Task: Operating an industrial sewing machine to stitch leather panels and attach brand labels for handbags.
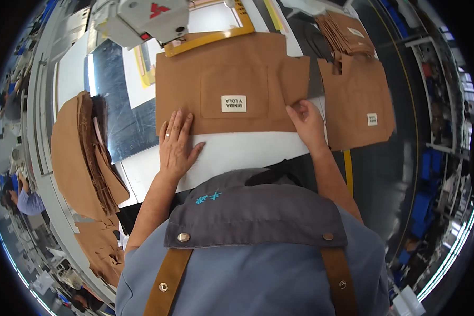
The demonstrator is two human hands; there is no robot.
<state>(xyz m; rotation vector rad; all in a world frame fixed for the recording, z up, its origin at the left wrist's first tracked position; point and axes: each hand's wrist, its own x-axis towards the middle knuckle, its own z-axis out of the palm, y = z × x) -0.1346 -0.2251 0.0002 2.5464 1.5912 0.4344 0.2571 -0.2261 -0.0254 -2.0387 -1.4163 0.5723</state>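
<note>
Your left hand [175,145] lies flat, thumb apart from the fingers and gripping nothing, on the near left corner of the broad brown cloth panel [231,81]. Your right hand [307,122] curls its fingers at the panel's near right corner; I cannot tell whether they pinch it. The panel stretches away beyond both hands.

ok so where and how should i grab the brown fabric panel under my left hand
Probably by the near edge of the brown fabric panel, pinched toward both ends, coming from your own side. The panel lies flat and wide with that edge facing you, while the yellow frame crosses its far edge.
</note>
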